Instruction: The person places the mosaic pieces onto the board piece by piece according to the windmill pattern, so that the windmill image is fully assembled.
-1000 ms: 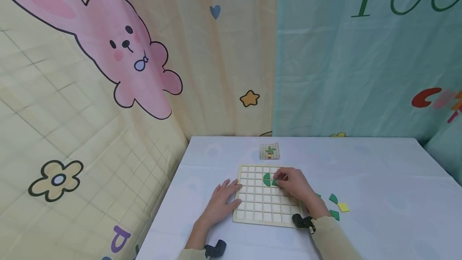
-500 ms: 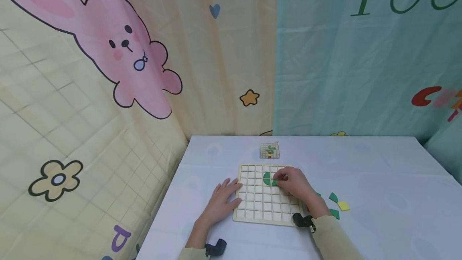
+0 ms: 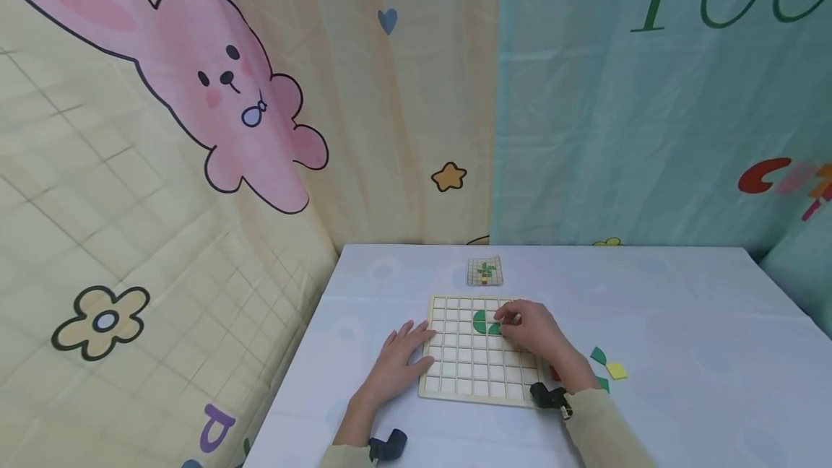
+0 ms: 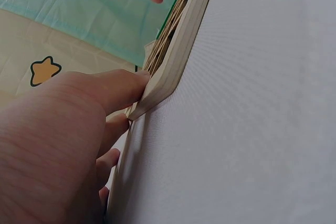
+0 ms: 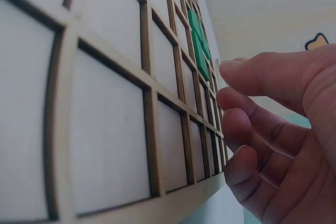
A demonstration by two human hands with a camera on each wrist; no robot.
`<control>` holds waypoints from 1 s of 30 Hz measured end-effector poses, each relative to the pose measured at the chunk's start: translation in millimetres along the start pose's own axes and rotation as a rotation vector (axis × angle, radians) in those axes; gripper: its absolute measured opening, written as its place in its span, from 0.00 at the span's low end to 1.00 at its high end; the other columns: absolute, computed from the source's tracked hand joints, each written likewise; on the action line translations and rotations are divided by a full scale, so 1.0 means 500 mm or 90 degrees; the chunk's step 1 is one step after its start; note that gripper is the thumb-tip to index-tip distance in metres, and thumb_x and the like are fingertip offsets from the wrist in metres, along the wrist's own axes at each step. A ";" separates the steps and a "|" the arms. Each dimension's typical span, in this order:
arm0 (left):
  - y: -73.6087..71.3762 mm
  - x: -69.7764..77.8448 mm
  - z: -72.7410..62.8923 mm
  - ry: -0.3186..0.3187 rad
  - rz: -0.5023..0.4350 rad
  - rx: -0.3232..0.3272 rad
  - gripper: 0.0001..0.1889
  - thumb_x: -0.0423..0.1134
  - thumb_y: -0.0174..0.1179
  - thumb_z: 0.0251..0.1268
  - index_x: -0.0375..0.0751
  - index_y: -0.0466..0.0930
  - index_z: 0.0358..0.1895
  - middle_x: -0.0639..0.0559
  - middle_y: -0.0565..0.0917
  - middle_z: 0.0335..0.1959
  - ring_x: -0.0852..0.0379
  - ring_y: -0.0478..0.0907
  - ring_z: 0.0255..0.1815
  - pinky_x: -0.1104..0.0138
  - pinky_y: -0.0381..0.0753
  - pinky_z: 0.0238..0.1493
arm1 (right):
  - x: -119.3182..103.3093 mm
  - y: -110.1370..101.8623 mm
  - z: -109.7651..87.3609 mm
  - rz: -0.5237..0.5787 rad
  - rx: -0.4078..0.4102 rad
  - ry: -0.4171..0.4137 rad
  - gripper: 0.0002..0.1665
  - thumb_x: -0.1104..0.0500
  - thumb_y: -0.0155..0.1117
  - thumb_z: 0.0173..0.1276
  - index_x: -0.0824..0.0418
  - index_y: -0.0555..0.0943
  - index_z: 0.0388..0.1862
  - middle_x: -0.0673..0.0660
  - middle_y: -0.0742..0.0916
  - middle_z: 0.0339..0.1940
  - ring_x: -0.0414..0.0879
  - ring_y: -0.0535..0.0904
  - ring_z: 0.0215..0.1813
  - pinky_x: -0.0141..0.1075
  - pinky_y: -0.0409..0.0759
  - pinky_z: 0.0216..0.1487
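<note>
A square wooden grid board (image 3: 477, 401) lies flat on the table. Green quarter-round pieces (image 3: 479, 321) sit in cells near its far middle, and they also show as raised green pieces (image 5: 198, 45) in the right wrist view. Over them hovers my right hand (image 3: 529, 327), thumb and fingers loosely bent; nothing visible is between them in the right wrist view, where the hand (image 5: 278, 129) is just off the board. My left hand (image 3: 399, 363) rests at the board's left edge, fingers spread. In the left wrist view its thumb (image 4: 123, 88) touches the board's rim near a corner.
Behind the board lies a small pattern card (image 3: 484, 271) with a printed grid. Right of my right forearm are loose pieces: a green one (image 3: 598, 355), a yellow square (image 3: 616, 370) and another green one (image 3: 604, 384). A red piece (image 3: 555, 374) is partly hidden by the wrist.
My right hand has shifted very slightly to the right, and a little more green shows beside its fingertips. My left hand keeps its place at the board's edge.
</note>
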State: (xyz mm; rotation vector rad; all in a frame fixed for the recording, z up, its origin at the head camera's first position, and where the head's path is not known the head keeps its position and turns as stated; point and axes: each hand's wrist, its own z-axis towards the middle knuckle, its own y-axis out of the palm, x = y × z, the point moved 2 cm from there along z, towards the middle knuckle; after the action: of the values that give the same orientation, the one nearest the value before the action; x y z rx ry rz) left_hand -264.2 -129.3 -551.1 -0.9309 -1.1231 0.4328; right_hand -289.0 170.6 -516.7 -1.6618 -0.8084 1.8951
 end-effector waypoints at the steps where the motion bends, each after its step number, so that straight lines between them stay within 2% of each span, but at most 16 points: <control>1: 0.000 0.000 0.000 -0.001 0.000 -0.001 0.27 0.51 0.58 0.72 0.55 0.71 0.72 0.54 0.64 0.77 0.46 0.49 0.81 0.44 0.42 0.78 | 0.000 -0.002 -0.002 0.000 0.001 -0.004 0.08 0.64 0.70 0.65 0.52 0.87 0.40 0.46 0.83 0.32 0.45 0.76 0.35 0.39 0.76 0.36; 7: -0.001 -0.002 -0.002 0.001 0.000 -0.001 0.27 0.51 0.58 0.73 0.55 0.71 0.72 0.54 0.65 0.77 0.46 0.48 0.81 0.44 0.42 0.78 | 0.002 -0.019 -0.013 0.000 -0.002 -0.016 0.09 0.63 0.71 0.65 0.53 0.88 0.43 0.46 0.84 0.33 0.43 0.78 0.35 0.39 0.79 0.37; 16: 0.002 -0.006 -0.003 0.013 0.003 0.003 0.26 0.51 0.58 0.73 0.55 0.71 0.72 0.54 0.65 0.77 0.45 0.49 0.81 0.43 0.43 0.77 | 0.016 -0.036 -0.030 -0.022 0.006 0.016 0.10 0.63 0.70 0.66 0.53 0.87 0.45 0.47 0.84 0.34 0.45 0.77 0.37 0.39 0.79 0.37; 25: -0.001 0.002 -0.004 -0.006 0.002 -0.010 0.27 0.52 0.57 0.73 0.55 0.71 0.73 0.56 0.64 0.78 0.48 0.48 0.81 0.46 0.42 0.78 | 0.041 -0.054 -0.056 -0.039 0.009 0.056 0.12 0.63 0.71 0.64 0.53 0.87 0.46 0.48 0.84 0.35 0.46 0.77 0.37 0.37 0.79 0.35; 30: -0.003 0.006 -0.005 -0.007 0.006 -0.005 0.27 0.51 0.57 0.73 0.54 0.70 0.73 0.55 0.64 0.78 0.47 0.48 0.81 0.45 0.42 0.78 | 0.051 -0.068 -0.064 -0.050 0.008 0.056 0.13 0.63 0.70 0.64 0.53 0.87 0.47 0.48 0.84 0.35 0.46 0.77 0.38 0.38 0.79 0.37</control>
State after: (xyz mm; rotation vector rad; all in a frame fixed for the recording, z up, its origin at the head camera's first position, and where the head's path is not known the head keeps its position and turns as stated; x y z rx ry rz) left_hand -260.9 -129.3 -548.5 -0.9426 -1.1311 0.4414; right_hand -261.5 216.0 -512.9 -1.6687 -0.8115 1.7579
